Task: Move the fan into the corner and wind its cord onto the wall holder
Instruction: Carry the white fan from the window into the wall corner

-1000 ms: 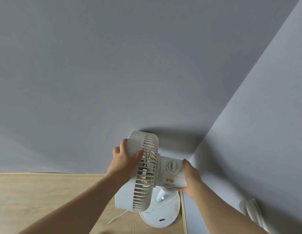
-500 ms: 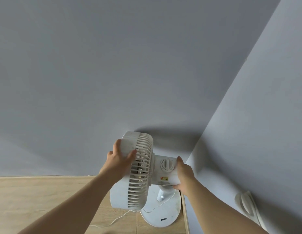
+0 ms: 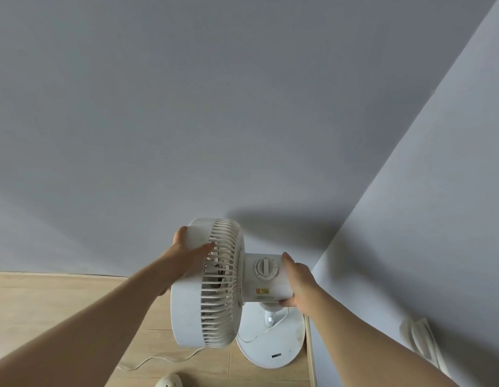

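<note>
A person steadies a white plastic pedestal fan with a ribbed round cage point(image 3: 212, 283) in the corner where two pale grey walls point(image 3: 187, 107) meet, its round white base point(image 3: 273, 344) resting on the light wooden floor point(image 3: 61, 303) tight against the right-hand wall's lower edge. The left hand point(image 3: 187, 255) cups the rim of the cage, palm flat and fingers spread over the outer band, forearm reaching up from the lower left; the right hand point(image 3: 297, 277) wraps the white cylindrical motor housing point(image 3: 263, 275) just beside its round dial, thumb beneath and fingers over the top. Both grips are clenched on the fan, one at each end of the head, a hold that appears meant to turn or settle the head without tipping the stand. The thin white cord point(image 3: 159, 361) trails loose across the floor from under the base, not yet wound. A white oblong wall holder point(image 3: 418, 339) sits low on the right-hand wall, near the right forearm, and looks to be the cord's destination. A small rounded cream object point(image 3: 168, 381) lies on the floor at the lower edge, unidentifiable.
</note>
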The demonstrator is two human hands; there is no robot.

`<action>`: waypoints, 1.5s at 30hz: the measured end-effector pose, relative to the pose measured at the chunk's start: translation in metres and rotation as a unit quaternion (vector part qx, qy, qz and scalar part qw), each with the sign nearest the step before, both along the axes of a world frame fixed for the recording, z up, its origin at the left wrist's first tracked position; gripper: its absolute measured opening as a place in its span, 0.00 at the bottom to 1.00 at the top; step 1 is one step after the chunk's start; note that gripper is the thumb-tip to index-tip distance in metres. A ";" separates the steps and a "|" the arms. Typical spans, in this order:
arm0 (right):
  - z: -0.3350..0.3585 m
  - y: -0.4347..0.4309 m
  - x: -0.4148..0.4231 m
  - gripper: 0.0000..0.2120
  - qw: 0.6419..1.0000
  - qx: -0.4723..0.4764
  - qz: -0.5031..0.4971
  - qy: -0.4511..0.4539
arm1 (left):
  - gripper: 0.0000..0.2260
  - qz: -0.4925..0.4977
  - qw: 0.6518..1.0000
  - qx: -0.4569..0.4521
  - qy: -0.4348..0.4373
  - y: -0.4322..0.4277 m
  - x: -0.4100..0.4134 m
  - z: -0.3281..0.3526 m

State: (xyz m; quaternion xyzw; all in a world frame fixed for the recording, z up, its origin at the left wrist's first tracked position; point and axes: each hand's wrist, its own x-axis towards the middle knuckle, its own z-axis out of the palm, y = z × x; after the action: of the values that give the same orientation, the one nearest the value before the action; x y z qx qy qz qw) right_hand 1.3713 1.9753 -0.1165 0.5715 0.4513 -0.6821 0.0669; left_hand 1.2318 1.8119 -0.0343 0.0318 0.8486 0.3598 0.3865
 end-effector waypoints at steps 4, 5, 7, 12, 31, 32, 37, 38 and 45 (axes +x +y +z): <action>-0.003 0.013 0.009 0.20 1.000 -0.001 -0.003 -0.002 | 0.30 -0.031 0.999 -0.022 0.021 0.013 0.010 -0.007; -0.004 0.016 0.012 0.20 1.000 0.004 0.000 -0.009 | 0.31 -0.044 0.998 -0.033 0.035 0.016 0.013 -0.010; -0.005 0.022 0.016 0.21 0.999 0.022 0.005 -0.027 | 0.33 -0.069 0.993 -0.062 0.070 0.024 0.018 -0.014; -0.008 0.029 0.018 0.19 0.997 0.060 -0.013 -0.049 | 0.29 -0.171 0.940 -0.134 0.264 0.036 0.035 -0.014; -0.088 0.011 0.057 0.13 0.992 0.024 -0.031 -0.120 | 0.21 -0.467 0.815 -0.167 0.300 0.105 0.075 -0.068; -0.095 0.010 0.057 0.16 0.991 0.030 -0.009 -0.131 | 0.20 -0.451 0.823 -0.159 0.307 0.107 0.073 -0.069; -0.118 0.013 0.046 0.22 0.984 0.085 0.060 -0.143 | 0.20 -0.421 0.853 -0.177 0.254 0.119 0.062 -0.075; -0.126 0.015 0.044 0.23 0.984 0.089 0.075 -0.136 | 0.20 -0.427 0.851 -0.176 0.249 0.120 0.062 -0.077; -0.177 0.006 0.027 0.10 0.942 0.068 0.304 -0.123 | 0.15 -0.405 0.863 -0.143 0.267 0.121 0.054 -0.080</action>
State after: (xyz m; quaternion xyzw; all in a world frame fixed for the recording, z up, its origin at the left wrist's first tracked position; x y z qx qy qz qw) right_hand 1.3981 1.9810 -0.2932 0.4898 0.6368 -0.5214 0.2876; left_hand 1.2862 1.9326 -0.1145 0.4120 0.8738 0.0238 0.2573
